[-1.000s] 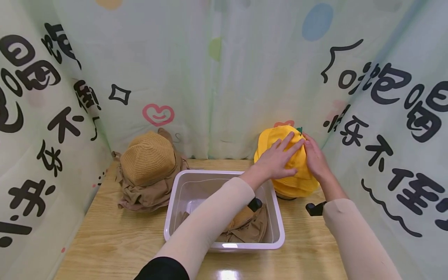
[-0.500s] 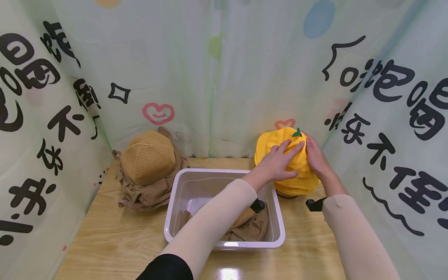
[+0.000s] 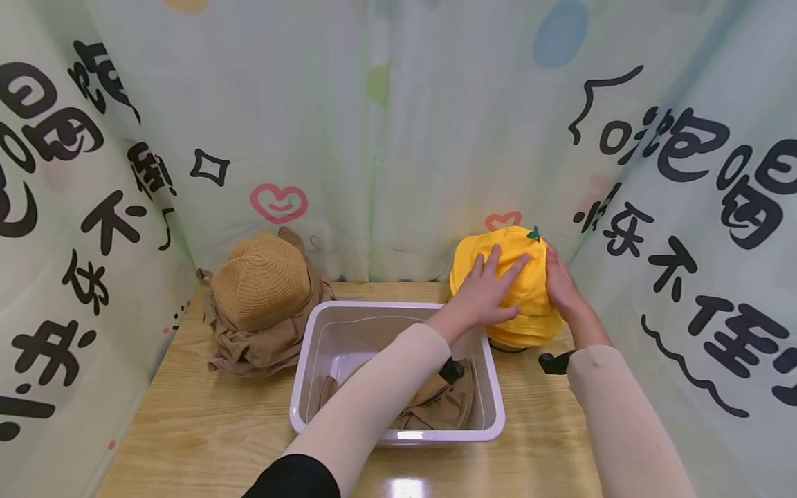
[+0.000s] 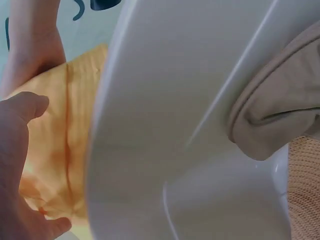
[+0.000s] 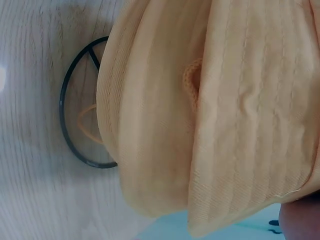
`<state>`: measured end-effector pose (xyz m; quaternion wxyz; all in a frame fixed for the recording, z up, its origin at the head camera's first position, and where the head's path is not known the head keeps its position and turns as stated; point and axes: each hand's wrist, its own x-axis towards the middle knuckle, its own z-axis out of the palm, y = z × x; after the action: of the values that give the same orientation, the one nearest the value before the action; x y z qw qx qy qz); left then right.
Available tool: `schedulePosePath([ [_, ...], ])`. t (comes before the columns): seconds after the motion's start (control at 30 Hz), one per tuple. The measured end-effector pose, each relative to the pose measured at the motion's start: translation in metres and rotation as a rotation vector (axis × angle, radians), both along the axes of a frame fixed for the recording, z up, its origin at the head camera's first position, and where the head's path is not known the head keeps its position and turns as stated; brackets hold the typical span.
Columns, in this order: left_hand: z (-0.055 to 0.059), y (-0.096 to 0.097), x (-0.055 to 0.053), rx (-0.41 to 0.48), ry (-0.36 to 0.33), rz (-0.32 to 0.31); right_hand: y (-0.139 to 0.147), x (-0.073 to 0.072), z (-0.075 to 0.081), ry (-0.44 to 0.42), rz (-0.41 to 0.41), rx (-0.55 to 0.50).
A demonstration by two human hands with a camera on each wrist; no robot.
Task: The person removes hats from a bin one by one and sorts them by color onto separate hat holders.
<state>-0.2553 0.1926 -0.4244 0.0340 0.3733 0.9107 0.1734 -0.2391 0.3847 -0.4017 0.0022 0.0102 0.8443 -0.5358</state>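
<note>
Stacked yellow hats (image 3: 529, 311), with a small green leaf (image 3: 533, 234) on top, stand at the right back of the table. My left hand (image 3: 482, 294) lies across the front of the top hat with its fingers spread. Against the right side of that hat rests my right hand (image 3: 566, 290), its fingers fairly straight and their tips partly hidden. In the right wrist view the layered brims (image 5: 240, 120) fill most of the picture, above a black wire ring (image 5: 62, 110) and an orange cord loop (image 5: 85, 127). The left wrist view catches part of the yellow cloth (image 4: 75, 150).
A pale lilac bin (image 3: 495, 408) stands under my left forearm, with a brown hat (image 3: 448, 404) inside. Left of it, a woven tan hat (image 3: 264, 280) sits on brown cloth hats (image 3: 261, 353). A printed curtain (image 3: 373, 138) encloses the wooden table (image 3: 187, 429).
My left hand has slid slightly down and left over the yellow hat. The right hand stays at the hat's side, and the green leaf has shifted a little.
</note>
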Motion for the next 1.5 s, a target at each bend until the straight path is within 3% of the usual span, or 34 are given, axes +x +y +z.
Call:
schedulePosePath([
  [0.2,-0.013,-0.007,-0.008,0.083,-0.142,-0.013,0.011,-0.006,-0.028,-0.117,-0.075,-0.086],
  [0.33,-0.012,-0.009,-0.007,0.064,-0.13,-0.02,0.021,-0.011,-0.046,-0.112,-0.096,-0.108],
  [0.47,-0.011,-0.01,-0.007,0.043,-0.113,0.002,0.023,-0.012,-0.05,-0.105,-0.121,-0.099],
  [0.6,-0.013,-0.012,-0.008,0.038,-0.1,0.001,0.025,-0.008,-0.045,-0.085,-0.173,-0.016],
  [0.83,-0.011,-0.013,-0.007,0.085,-0.077,-0.013,0.011,-0.004,-0.014,0.137,-0.186,0.059],
  [0.97,-0.009,-0.01,-0.005,0.114,-0.097,-0.012,-0.008,-0.005,0.009,0.096,-0.122,0.111],
  [1.07,-0.01,-0.008,-0.003,0.074,-0.102,-0.007,-0.018,-0.007,0.019,0.038,-0.08,0.146],
  [1.3,-0.02,-0.012,-0.003,-0.066,-0.029,0.018,-0.021,-0.011,0.015,0.001,-0.061,0.128],
  [1.5,-0.024,-0.01,-0.002,-0.077,-0.03,0.008,-0.01,-0.018,0.0,0.014,-0.083,0.124],
])
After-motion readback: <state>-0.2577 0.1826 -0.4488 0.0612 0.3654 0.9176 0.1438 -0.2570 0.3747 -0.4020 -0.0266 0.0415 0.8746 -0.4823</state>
